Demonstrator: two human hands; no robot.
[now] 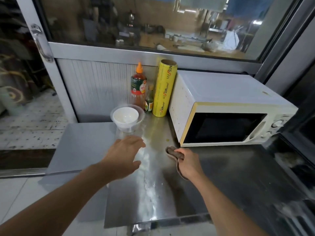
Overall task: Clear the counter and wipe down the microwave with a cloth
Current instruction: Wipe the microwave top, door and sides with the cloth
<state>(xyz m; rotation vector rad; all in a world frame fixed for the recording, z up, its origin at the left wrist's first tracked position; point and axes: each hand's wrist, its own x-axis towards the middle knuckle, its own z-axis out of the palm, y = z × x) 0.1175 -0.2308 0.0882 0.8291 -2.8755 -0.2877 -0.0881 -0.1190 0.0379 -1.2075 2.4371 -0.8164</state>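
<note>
Over the brushed-steel counter [230, 176], the left hand [122, 155] hovers with fingers spread near the nested bowls [127, 118], while the right hand [189, 163] grips a crumpled brown cloth [173, 153] just before the boxy cream microwave [221, 109].

L forearm [56, 200] bare, no sleeve | R forearm [226, 203] bare | no gloves/rings

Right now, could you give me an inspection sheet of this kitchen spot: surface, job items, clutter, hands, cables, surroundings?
Surface: steel counter, white powdery streak down the middle.
Job's things: microwave, door closed, stained side; brown cloth.
Clutter: stacked bowls, sauce bottle, small green bottle, yellow wrap roll.
Hands: left hand open, over the counter near the bowls; right hand grips the cloth.
Cables: nothing seen.
Surroundings: window behind, tiled floor left.
</note>
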